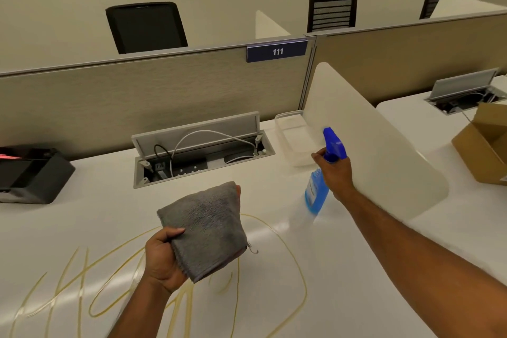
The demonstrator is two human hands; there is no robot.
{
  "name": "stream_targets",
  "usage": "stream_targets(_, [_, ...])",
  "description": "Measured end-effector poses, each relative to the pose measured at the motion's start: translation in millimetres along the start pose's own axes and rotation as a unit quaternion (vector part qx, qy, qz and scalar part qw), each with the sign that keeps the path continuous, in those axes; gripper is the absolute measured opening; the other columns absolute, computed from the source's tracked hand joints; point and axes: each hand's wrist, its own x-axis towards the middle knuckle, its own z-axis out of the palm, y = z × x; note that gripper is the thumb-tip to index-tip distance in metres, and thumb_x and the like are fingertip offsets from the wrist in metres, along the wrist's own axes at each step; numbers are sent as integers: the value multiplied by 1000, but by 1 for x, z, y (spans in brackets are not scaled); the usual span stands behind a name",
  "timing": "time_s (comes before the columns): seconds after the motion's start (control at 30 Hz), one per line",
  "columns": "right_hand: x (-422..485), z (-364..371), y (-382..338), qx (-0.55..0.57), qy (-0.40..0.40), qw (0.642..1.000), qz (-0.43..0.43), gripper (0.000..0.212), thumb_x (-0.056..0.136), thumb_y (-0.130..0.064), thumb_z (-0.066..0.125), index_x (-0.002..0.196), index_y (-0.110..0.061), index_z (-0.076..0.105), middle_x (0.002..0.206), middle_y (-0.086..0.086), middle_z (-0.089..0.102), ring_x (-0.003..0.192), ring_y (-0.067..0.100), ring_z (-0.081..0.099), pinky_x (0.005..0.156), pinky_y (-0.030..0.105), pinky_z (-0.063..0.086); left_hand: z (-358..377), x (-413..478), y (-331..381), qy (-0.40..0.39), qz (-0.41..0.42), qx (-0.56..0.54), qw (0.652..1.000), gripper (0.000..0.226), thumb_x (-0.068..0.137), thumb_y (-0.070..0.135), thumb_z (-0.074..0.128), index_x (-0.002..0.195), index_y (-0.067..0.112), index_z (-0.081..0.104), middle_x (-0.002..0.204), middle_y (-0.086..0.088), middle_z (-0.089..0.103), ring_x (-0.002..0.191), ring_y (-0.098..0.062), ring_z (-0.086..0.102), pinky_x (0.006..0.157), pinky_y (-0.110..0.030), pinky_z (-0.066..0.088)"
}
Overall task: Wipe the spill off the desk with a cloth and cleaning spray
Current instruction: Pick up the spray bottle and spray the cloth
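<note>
The left hand [162, 258] pinches a folded grey cloth [208, 228] above the yellowish scribbled spill [186, 302] on the white worktop [96, 214]; the right hand [336, 173] grips a spray bottle [318, 189] of blue liquid by the neck, near a clear plastic tub [293, 137]; behind, an open cable recess [203, 156] holds sockets and cables.

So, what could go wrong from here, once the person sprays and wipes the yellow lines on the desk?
1. The blue plastic spray bottle in the right hand is close to the open cable hatch with sockets; mist may land inside.
2. The folded grey cloth in the left hand may smear the thin yellow spill lines wider over the white desk.
</note>
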Motion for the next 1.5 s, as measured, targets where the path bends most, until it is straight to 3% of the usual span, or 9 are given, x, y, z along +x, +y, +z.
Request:
stream_targets(0.27, [41,5,15,25,56,998,-8,15,87,-23,74,88,-20,59,77,-5,61,75,9,59,75,24,48,9,14,-9,13,-3,0,1000,40,68,14,47,106,7,58,95,-14,68,93,-39,58,69,-47,59])
stream_targets(0.67, [49,12,21,-13,72,997,-11,56,81,-27,80,125,-4,53,102,7,61,95,18,60,88,32,51,9,21,-11,19,-2,7,1000,44,68,15,48,110,6,58,101,-15,68,96,-41,58,76,-51,56])
stream_targets(0.83, [36,3,27,-40,55,997,-28,78,72,-31,86,133,-10,42,115,2,56,97,13,58,81,17,47,2,18,-9,23,-4,12,1000,47,68,15,48,114,6,55,111,-16,62,101,-42,57,82,-53,52])
stream_targets(0.93, [9,-3,38,-74,115,990,-24,87,65,-44,87,132,-12,42,123,9,55,108,23,56,91,37,51,-1,14,-9,15,-4,16,1000,45,68,15,48,112,7,56,110,-16,62,100,-41,57,82,-52,53])
stream_targets(1.03, [-40,-1,50,-143,184,969,-85,70,71,-30,87,124,-4,49,115,15,55,103,28,55,89,58,49,-2,8,-8,7,-5,15,1000,43,68,15,48,109,7,57,108,-15,63,99,-40,58,81,-50,55])
stream_targets(1.13, [-100,14,51,-155,106,963,-195,53,75,-19,84,116,-8,52,109,7,54,100,23,54,87,57,49,-2,-2,-5,6,-11,24,1000,41,68,15,49,107,6,58,104,-15,64,95,-38,59,80,-47,56])
stream_targets(1.27, [-172,40,32,-156,-67,940,-298,38,81,-40,75,108,-22,56,107,-9,54,104,15,54,90,46,47,-1,-19,-3,13,-9,38,999,50,68,13,52,117,1,56,108,-18,63,97,-39,60,88,-50,51])
stream_targets(1.4, [-235,64,18,-190,-272,890,-313,64,78,-60,74,126,-24,54,128,-9,52,123,9,47,102,35,42,-6,-35,-7,-1,-22,35,999,47,74,15,52,118,0,58,104,-20,68,94,-39,64,79,-49,58])
stream_targets(1.5, [-266,78,12,-222,-306,859,-345,74,75,-68,72,134,-28,52,135,-10,47,127,6,41,105,28,40,-18,-50,-11,-13,-39,28,999,37,84,16,48,116,2,61,98,-19,73,86,-35,69,70,-44,61])
